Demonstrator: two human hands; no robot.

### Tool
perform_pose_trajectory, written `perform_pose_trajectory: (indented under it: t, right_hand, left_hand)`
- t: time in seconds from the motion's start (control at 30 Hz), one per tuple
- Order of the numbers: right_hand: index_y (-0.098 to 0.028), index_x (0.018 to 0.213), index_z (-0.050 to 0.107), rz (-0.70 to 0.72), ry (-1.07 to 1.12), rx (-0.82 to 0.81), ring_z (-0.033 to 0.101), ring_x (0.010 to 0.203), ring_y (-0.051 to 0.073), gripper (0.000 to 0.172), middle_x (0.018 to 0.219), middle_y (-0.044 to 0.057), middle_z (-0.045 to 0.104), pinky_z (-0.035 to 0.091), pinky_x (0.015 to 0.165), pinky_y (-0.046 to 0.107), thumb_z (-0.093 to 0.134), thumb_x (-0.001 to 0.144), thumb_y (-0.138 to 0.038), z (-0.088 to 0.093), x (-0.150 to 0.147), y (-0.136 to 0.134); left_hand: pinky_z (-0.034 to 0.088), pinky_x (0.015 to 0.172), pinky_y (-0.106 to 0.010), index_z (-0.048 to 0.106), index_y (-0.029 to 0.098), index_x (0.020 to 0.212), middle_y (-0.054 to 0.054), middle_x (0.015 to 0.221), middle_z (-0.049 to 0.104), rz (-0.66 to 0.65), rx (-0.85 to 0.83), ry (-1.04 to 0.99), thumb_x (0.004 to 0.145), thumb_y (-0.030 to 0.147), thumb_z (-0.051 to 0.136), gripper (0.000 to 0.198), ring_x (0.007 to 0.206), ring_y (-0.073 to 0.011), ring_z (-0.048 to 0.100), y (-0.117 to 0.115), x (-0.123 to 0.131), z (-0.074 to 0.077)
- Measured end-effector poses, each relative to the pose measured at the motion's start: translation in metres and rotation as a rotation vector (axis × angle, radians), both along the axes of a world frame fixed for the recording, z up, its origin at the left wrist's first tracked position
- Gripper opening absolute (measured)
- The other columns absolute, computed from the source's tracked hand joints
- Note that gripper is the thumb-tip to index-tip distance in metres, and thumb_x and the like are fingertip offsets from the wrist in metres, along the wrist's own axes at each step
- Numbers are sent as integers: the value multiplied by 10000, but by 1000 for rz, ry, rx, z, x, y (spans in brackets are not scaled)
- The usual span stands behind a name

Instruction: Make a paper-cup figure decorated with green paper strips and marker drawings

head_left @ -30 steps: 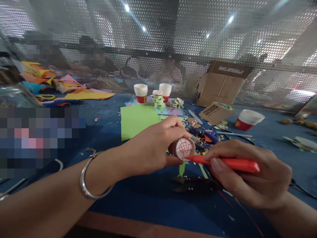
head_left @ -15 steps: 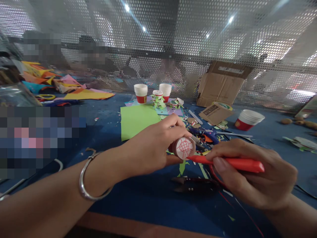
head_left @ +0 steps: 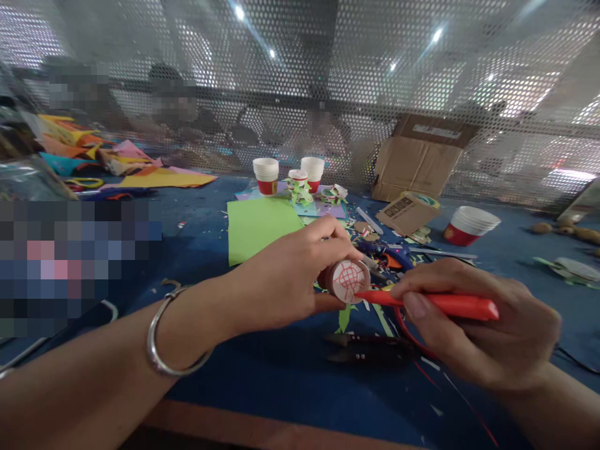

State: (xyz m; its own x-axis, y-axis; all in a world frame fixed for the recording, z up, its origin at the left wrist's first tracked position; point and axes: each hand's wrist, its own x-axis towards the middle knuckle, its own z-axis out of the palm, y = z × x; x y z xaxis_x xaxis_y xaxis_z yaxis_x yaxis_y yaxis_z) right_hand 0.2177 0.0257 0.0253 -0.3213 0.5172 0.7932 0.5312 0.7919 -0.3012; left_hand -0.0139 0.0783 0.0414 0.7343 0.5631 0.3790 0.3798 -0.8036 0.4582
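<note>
My left hand (head_left: 285, 275), a silver bangle at its wrist, is closed round a small paper cup (head_left: 349, 281). The cup's round white base faces me and carries a net of red lines. In my right hand (head_left: 478, 325) is a red marker (head_left: 459, 306), its tip touching the lower edge of that base. Below the cup, dark thread snips (head_left: 365, 350) lie on the blue table (head_left: 262, 375). A light green paper sheet (head_left: 257, 228) lies beyond my left hand.
Stacked cups (head_left: 266, 175) and small green-legged paper figures (head_left: 300, 187) stand at the back. Scissors and paper scraps litter the middle. Another cup stack (head_left: 471, 225) and a cardboard box (head_left: 415, 159) are at right. Coloured paper (head_left: 164, 177) lies back left.
The marker's tip has shifted slightly right and up along the cup base's lower edge. More red strokes show near that edge. My left hand keeps its hold on the cup.
</note>
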Motion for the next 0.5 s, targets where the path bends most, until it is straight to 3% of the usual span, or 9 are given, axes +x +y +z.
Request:
perform_pose_trajectory:
  t: [0.4, 0.5]
  right_hand:
    - [-242, 885, 682, 19, 15, 24, 661, 517, 79, 162, 732, -44, 751, 523, 512, 183, 614, 849, -99, 0, 0, 0]
    - [-239, 889, 685, 22, 15, 16, 661, 517, 73, 160, 733, -45, 750, 509, 500, 178, 619, 846, -99, -1, 0, 1]
  left_hand:
    - [510, 785, -231, 693, 187, 1168, -39, 1176, 566, -20, -83, 6, 836, 224, 796, 350, 869, -112, 609, -1, 1, 1]
    - [505, 812, -233, 693, 179, 1175, -43, 1174, 565, -16, -76, 8, 825, 203, 802, 367, 905, -120, 611, -1, 1, 1]
